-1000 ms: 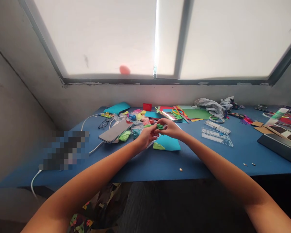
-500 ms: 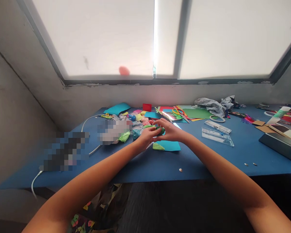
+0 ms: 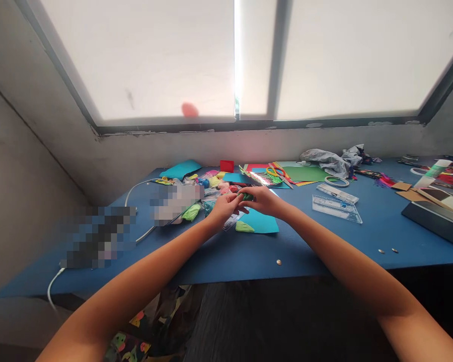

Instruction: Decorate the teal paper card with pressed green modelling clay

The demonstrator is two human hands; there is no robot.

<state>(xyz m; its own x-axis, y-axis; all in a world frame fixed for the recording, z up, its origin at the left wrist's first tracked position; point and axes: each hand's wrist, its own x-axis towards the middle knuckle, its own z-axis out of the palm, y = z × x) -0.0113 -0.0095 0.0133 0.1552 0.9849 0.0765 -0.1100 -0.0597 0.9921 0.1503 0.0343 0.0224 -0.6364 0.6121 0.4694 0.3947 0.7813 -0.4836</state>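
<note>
My left hand [image 3: 223, 208] and my right hand [image 3: 264, 200] meet above the middle of the table. Between them is a small dark green lump of modelling clay [image 3: 248, 196], pinched by the fingers of both hands and partly covered by them. Below the hands lies a bright blue card [image 3: 263, 222], with a flat piece of pale green clay [image 3: 245, 227] on its left corner. Behind and left of my left hand is a pile of colourful clay packets [image 3: 213, 182]; a lime green one [image 3: 192, 212] sits at its near side.
Yellow-handled scissors [image 3: 277, 173] rest on coloured paper sheets [image 3: 305, 174] at the back. To the right are a white tape roll [image 3: 336, 181], clear rulers [image 3: 335, 208], a glue stick [image 3: 434, 173] and a dark box [image 3: 434, 223]. A white cable [image 3: 130, 193] runs along the left.
The fingers of both hands have drawn closer together around the green clay, and my right hand's fingers have flattened. The whole view has shifted slightly.
</note>
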